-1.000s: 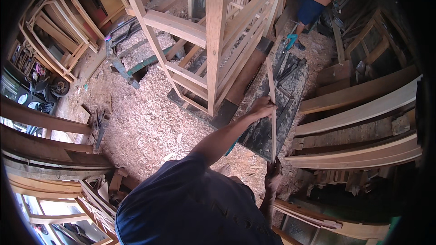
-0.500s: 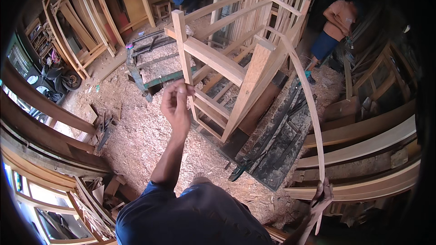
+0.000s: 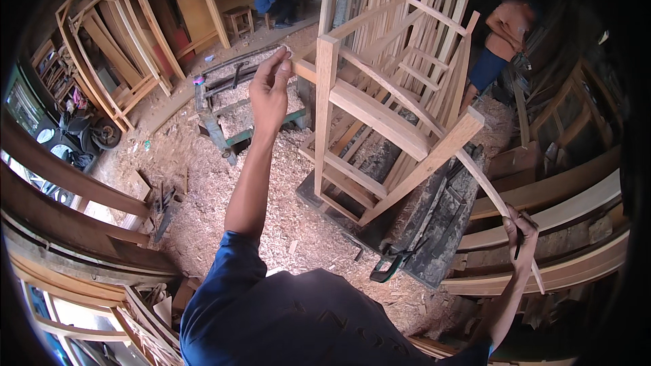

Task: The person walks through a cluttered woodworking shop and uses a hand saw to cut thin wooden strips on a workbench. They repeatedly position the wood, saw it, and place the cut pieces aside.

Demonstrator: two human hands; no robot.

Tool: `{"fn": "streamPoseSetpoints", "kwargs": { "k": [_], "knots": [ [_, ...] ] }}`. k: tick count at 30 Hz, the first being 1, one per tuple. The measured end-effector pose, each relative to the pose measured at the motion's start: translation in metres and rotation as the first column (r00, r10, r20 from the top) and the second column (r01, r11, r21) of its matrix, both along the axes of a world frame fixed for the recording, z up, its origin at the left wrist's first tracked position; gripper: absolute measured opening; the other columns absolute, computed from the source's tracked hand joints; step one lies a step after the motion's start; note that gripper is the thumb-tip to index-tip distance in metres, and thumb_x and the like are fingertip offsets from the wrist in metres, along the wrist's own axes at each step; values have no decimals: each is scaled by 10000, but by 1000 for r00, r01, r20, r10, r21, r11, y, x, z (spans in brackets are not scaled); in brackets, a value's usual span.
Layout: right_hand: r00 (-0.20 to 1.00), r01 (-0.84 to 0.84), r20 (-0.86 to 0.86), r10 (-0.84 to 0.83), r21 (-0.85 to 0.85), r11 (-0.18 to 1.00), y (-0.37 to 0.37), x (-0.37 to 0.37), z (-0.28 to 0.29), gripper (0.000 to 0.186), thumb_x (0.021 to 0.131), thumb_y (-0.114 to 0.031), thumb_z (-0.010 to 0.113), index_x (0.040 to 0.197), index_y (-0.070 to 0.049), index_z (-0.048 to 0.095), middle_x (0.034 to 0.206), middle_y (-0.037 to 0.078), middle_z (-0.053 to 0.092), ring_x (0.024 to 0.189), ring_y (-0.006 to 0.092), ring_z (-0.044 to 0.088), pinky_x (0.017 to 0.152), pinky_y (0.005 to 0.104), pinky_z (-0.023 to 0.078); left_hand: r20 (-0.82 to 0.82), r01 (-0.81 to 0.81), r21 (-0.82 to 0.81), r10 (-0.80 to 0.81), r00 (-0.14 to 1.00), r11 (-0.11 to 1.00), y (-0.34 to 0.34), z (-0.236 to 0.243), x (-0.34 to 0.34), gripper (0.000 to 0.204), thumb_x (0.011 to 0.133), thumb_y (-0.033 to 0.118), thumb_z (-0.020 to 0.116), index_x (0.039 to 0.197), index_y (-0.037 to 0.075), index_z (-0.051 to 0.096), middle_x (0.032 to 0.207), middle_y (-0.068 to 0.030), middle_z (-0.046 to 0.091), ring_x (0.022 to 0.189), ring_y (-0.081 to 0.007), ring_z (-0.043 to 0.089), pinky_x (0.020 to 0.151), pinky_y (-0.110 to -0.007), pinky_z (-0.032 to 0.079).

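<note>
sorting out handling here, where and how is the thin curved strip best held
Probably near its lower end, from the right, where the right grip has it: the strip looks slender enough to close around, and its upper part overlaps the frame in view.

A thin curved strip (image 3: 486,184) slants across the wooden frame (image 3: 378,120).
</note>
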State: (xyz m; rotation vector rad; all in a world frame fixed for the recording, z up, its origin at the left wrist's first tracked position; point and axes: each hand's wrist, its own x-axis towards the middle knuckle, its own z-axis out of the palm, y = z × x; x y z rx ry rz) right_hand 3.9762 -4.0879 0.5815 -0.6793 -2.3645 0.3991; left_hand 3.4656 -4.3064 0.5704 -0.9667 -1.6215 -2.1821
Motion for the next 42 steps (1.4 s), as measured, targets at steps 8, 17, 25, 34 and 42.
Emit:
{"fn": "streamPoseSetpoints", "kwargs": {
  "k": [8, 17, 25, 34, 42],
  "knots": [
    [997, -72, 29, 72, 24, 997, -9, -38, 24, 294, 839, 2, 719, 1132, -4, 718, 675, 45, 521, 655, 132, 479, 640, 274, 408, -40, 77, -35, -78, 996, 996, -5, 1, -19, 226, 989, 150, 623, 1124, -8, 713, 1062, -73, 683, 973, -132, 608, 873, -262, 470],
    [992, -68, 114, 61, 55, 996, -24, -61, 46, 262, 865, -43, 690, 1119, 17, 704, 669, 65, 510, 643, 153, 462, 618, 299, 386, 36, 104, 66, -106, 994, 992, 6, -5, -13, 228, 968, 148, 656, 1129, -2, 718, 1086, -103, 706, 1012, -145, 628, 909, -277, 479],
    [996, -60, 75, 54, 83, 995, -24, -62, 43, 295, 802, 3, 752, 1095, 26, 719, 674, 81, 554, 628, 154, 490, 612, 294, 409, 96, 93, 138, -107, 990, 986, 14, -15, -8, 267, 963, 166, 671, 1176, 9, 705, 1123, -112, 708, 1030, -145, 631, 934, -285, 480],
    [994, -70, 86, 65, 59, 996, -23, -64, 40, 297, 803, -5, 756, 1096, 27, 716, 678, 99, 558, 642, 155, 518, 616, 295, 424, 66, 147, 94, -154, 986, 985, 8, -19, -8, 332, 974, 181, 653, 1251, -1, 647, 1161, -119, 689, 1054, -158, 623, 940, -299, 473],
    [993, -91, 87, 79, 151, 984, -18, -63, 36, 333, 766, 2, 771, 1095, -1, 725, 681, 130, 582, 616, 198, 560, 607, 309, 446, -930, -86, -9, 23, 366, 996, -5, 6, 58, 369, 839, 38, 649, 1204, 48, 597, 1343, -165, 575, 1295, -299, 516, 1116, -469, 372]
  ]
}}
